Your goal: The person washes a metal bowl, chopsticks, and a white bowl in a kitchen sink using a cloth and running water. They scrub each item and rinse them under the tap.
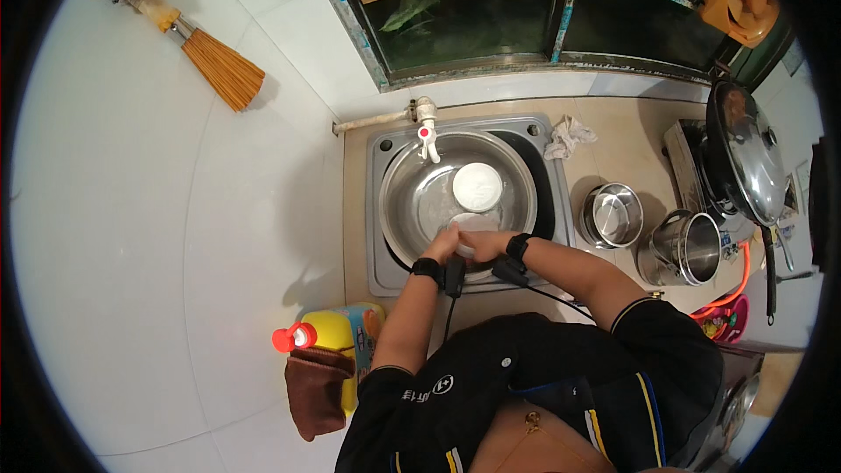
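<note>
Both my hands are together over a large stainless steel basin [410, 210] that sits inside a metal sink [378, 276]. Between them is a white bowl [474, 223], tilted, with part of it covered by my fingers. My left hand [445, 243] grips its left side; my right hand [485, 245] is on its right side. Just beyond, a round white dish [477, 187] rests in the basin. Above the basin's far edge is a white tap [428, 141] with a red-marked handle. Whether water is running cannot be told.
Right of the sink are a crumpled cloth [568, 136], stainless pots [616, 215], a tall metal pot [702, 249] and a lidded wok [749, 151] on a stove. At lower left stands a yellow detergent bottle [328, 330] with a brown cloth [318, 391]. A brush [223, 69] hangs on the left wall.
</note>
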`<state>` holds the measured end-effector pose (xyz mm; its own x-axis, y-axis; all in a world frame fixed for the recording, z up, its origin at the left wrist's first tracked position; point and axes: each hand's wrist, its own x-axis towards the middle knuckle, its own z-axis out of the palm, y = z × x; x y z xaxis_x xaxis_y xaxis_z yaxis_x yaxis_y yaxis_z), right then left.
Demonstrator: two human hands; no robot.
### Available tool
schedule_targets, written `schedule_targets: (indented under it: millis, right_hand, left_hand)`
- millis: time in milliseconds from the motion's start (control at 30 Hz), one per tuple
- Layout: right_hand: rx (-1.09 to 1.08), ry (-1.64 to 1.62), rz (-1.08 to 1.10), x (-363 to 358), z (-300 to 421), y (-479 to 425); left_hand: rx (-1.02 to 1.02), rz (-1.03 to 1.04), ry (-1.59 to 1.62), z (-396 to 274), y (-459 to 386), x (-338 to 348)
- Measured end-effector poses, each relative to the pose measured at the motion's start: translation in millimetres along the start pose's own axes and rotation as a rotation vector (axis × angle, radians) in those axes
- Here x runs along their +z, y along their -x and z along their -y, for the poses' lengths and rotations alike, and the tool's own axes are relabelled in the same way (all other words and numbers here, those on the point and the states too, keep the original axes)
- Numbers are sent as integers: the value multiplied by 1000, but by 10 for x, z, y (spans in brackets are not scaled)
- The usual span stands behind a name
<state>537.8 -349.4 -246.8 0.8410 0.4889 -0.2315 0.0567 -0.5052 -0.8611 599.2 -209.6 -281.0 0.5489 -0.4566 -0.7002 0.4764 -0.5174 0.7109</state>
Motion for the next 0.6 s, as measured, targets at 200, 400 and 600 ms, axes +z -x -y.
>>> schedule_targets:
  millis: [200,400,600]
  right_hand:
    - [202,-59,372,-431,613,214]
    - [295,148,-44,-510,174,312]
    - [525,297,-101,-359,-122,107]
  left_hand:
    - [-29,-266,-277,-201,92,9]
    - [47,-527,-772,-773,598,-136]
    - [92,-593,-771,-554,433,-358]
